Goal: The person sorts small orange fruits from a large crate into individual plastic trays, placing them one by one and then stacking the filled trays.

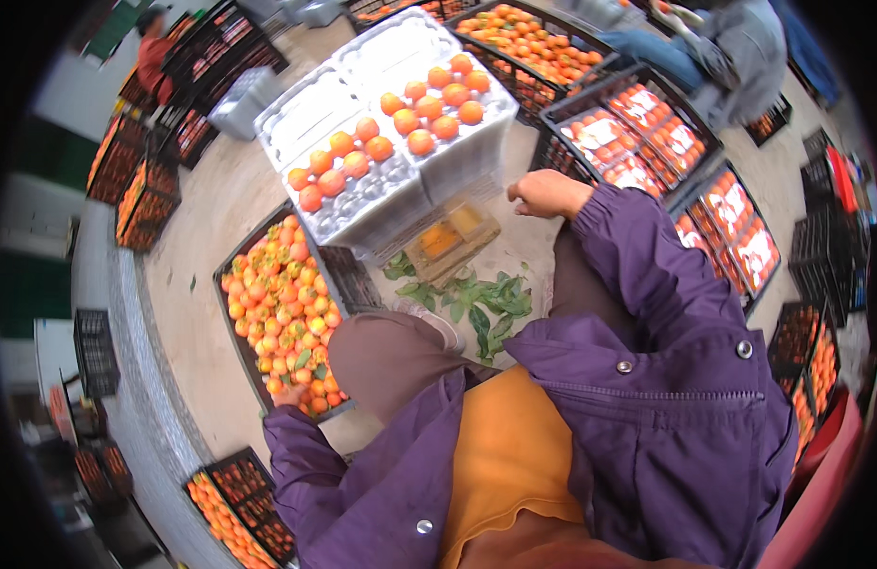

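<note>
My left hand [290, 395] reaches into the near end of a black crate [358, 284] heaped with orange persimmons [285, 299]. Its fingers are among the fruit and partly hidden, so I cannot tell whether they grip one. My right hand [550, 193] hovers above the floor, right of a tall stack of clear plastic trays [459, 171]. Its fingers are curled and its palm is hidden; no fruit shows in it. Persimmons [429, 107] fill part of the right top tray, and more persimmons [331, 183] sit in the left one.
Green leaves [495, 299] lie on the floor between my feet, beside a shallow box [445, 245] holding something orange. Crates of packed fruit [630, 139] stand to the right. Behind the stack is another full crate [531, 43]. A person in grey [744, 60] sits at upper right.
</note>
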### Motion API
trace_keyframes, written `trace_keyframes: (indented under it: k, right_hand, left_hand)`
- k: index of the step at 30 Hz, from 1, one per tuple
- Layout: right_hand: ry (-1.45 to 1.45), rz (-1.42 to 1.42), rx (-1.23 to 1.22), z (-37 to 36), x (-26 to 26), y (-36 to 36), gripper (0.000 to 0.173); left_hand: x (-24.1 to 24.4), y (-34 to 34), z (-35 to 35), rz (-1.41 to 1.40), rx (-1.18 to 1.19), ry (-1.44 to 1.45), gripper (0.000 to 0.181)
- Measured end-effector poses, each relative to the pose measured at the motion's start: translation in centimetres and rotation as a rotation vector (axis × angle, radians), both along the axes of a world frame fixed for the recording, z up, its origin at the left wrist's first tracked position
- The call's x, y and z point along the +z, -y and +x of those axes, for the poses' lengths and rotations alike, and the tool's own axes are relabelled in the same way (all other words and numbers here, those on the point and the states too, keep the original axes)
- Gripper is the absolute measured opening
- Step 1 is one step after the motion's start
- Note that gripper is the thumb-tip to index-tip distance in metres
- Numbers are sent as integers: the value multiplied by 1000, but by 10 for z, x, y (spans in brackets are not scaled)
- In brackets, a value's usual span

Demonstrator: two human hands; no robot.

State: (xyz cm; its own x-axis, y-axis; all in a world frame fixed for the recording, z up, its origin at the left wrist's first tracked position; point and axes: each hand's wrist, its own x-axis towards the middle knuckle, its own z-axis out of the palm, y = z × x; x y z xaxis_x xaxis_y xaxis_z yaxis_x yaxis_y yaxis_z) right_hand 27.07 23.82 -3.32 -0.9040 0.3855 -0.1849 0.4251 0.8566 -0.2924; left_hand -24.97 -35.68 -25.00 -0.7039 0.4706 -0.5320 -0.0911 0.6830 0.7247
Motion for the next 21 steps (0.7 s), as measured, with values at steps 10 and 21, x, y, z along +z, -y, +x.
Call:
trace_keyframes:
  k: [10, 21]
  right_hand:
    - [-251, -64, 89, -24, 19, 22, 24]
    - [-910, -208, 177, -74, 84, 109, 48]
  left_hand:
    - [236, -170, 117, 877, 366, 441, 47]
    - [257, -354, 291, 1157, -10, 1201, 32]
